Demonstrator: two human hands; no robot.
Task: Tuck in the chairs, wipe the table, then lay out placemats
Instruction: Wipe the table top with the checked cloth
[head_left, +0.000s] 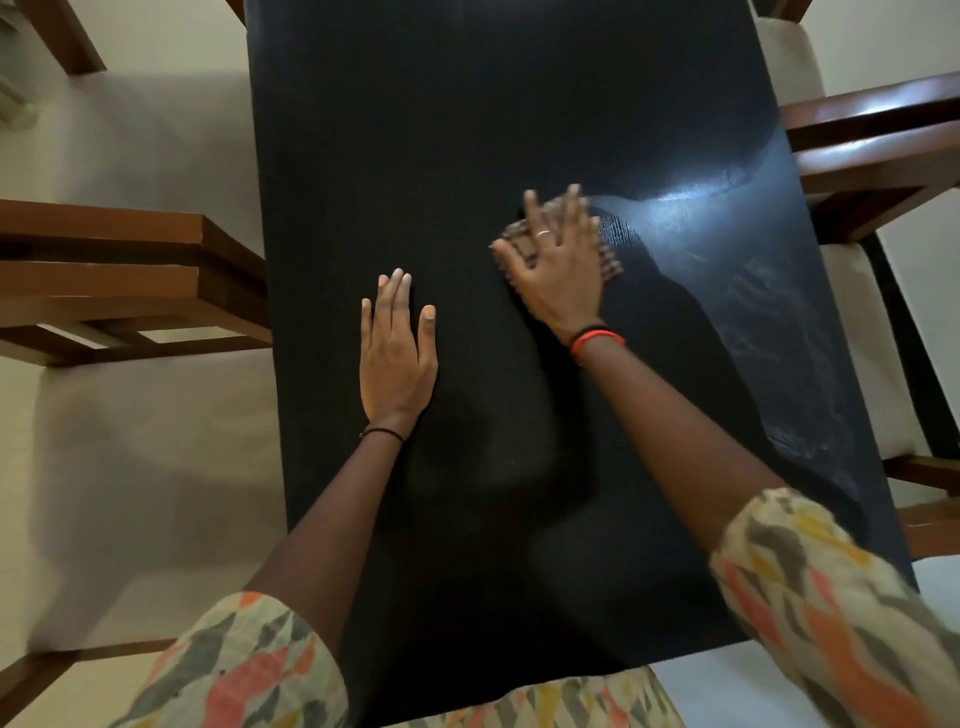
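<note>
Head view: cloth (609, 257) is pressed mid-table (415, 130) under the flat, spread right hand (558, 270), not clutched. Left hand (396, 353) is laid flat, empty. Overlapping strokes advised, toward the dull left half.

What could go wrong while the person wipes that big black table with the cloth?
The right hand presses the cloth with flat fingers and does not grip it, so the cloth might slip out. Streaks show only on the right side of the table, so the left side could get missed. The left hand rests flat on the table and may leave a print there.
</note>
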